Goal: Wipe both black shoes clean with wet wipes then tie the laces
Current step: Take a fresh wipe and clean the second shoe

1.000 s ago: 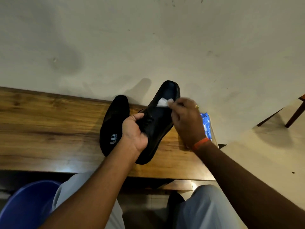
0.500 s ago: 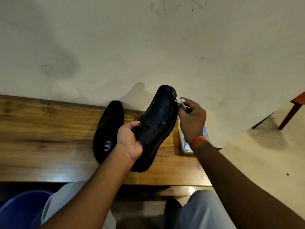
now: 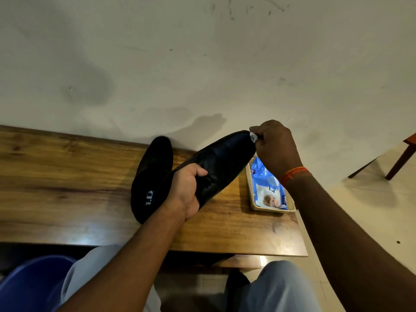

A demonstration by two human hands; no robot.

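Note:
My left hand (image 3: 188, 191) grips a black lace-up shoe (image 3: 225, 158) by its heel and laced middle, holding it tilted above the wooden table (image 3: 67, 176) with the toe pointing up and right. A crumpled white wet wipe (image 3: 253, 137) is pinched in my right hand (image 3: 275, 146) and pressed against the toe tip. The second black shoe (image 3: 153, 172) lies sole-side up on the table just left of the held one, with white letters on its sole.
A blue pack of wet wipes (image 3: 267, 188) lies in a small beige tray (image 3: 252, 199) at the table's right end. A pale wall rises behind the table. A blue bin (image 3: 29, 287) is at lower left, a chair leg (image 3: 400, 161) at far right.
The held shoe has tilted further to the right. My right hand has moved with the wipe from the top of the toe to its tip.

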